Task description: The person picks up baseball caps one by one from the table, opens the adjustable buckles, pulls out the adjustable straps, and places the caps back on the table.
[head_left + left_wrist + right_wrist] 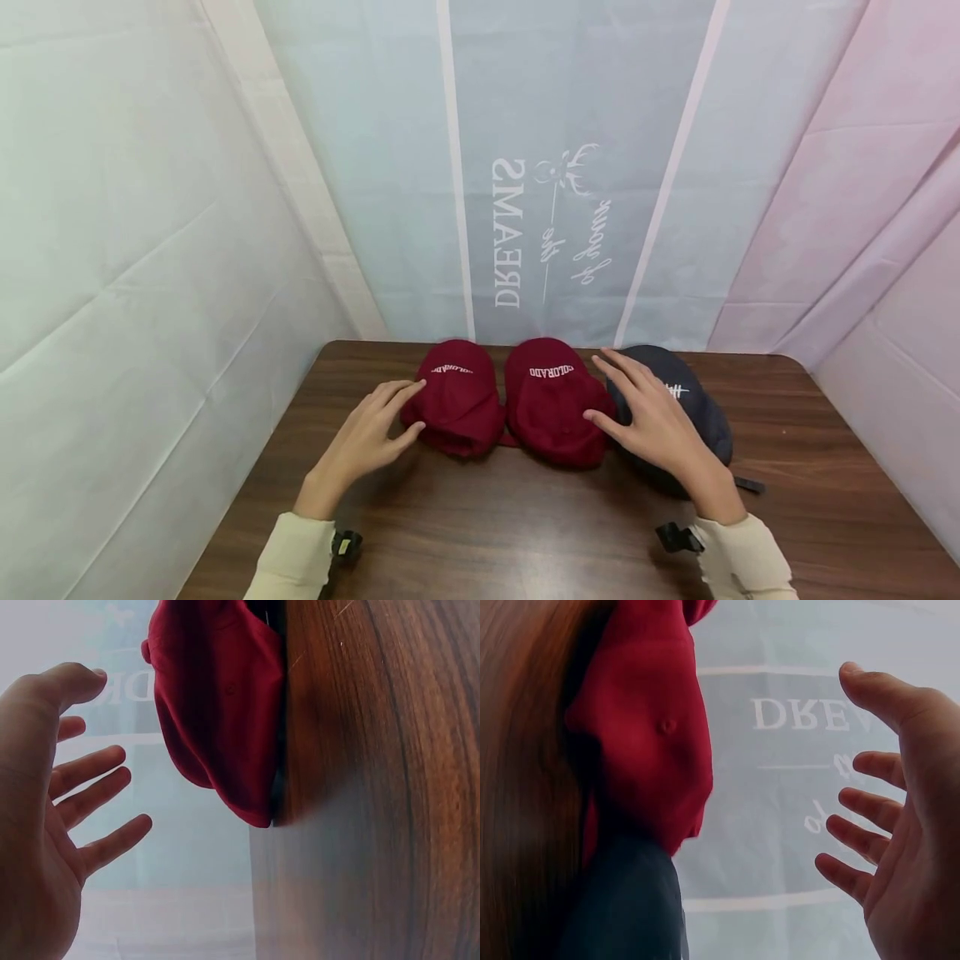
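Item: middle cap [555, 412], red, lettered, lying on the worktop [487, 533]. Left cap [456, 404], red, just left of it; dark cap [703, 408], just right of it. Left hand [371, 427], left of the middle cap, by the left cap: grip wide, nothing held. Right hand [652, 417], at the middle cap's right: likewise wide, empty. Risk, as judged: closing the right grip there could catch two caps together; a hard squeeze could crumple soft cloth. Direction: middle cap's lettered end towards backdrop [390, 167]; long axis front-to-back, near end veering right.
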The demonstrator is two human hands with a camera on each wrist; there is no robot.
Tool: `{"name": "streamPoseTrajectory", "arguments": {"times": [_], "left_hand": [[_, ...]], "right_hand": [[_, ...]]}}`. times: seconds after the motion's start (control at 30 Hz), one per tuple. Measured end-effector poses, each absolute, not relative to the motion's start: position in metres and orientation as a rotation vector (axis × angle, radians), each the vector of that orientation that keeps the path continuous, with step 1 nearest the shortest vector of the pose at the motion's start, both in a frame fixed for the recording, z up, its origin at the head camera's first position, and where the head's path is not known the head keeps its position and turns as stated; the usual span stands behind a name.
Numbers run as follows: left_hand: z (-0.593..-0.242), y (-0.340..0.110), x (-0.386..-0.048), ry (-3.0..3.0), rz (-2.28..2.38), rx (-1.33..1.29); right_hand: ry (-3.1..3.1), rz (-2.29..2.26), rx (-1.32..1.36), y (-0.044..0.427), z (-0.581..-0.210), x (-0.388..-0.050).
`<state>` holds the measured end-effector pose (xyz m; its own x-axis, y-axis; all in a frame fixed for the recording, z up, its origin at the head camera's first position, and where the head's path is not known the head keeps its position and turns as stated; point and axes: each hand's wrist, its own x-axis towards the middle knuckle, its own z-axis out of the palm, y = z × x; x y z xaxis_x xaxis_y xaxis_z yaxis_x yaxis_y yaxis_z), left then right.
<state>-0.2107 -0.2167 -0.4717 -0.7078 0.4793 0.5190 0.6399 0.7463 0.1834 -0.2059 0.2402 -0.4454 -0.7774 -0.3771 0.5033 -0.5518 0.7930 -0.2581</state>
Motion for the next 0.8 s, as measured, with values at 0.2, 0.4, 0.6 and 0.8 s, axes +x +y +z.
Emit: {"name": "streamPoseTrajectory", "arguments": {"times": [0.2, 0.4, 0.6, 0.8], "left_hand": [[-0.473, -0.213, -0.210, -2.495, -0.499, -0.863], [-0.473, -0.209, -0.211, -2.464, -0.516, -0.899], [-0.475, -0.206, -0.214, -2.452, -0.510, -0.916], [-0.478, -0.203, -0.217, -2.466, -0.517, -0.928]], "right_hand": [[-2.559, 0.606, 0.740, 0.224, -0.445, -0.208], [-2.580, 0.633, 0.771, 0.206, -0.447, -0.211], [-2.583, 0.651, 0.808, 0.187, -0.447, -0.216], [-2.533, 0.642, 0.875, 0.166, -0.450, -0.221]]}}
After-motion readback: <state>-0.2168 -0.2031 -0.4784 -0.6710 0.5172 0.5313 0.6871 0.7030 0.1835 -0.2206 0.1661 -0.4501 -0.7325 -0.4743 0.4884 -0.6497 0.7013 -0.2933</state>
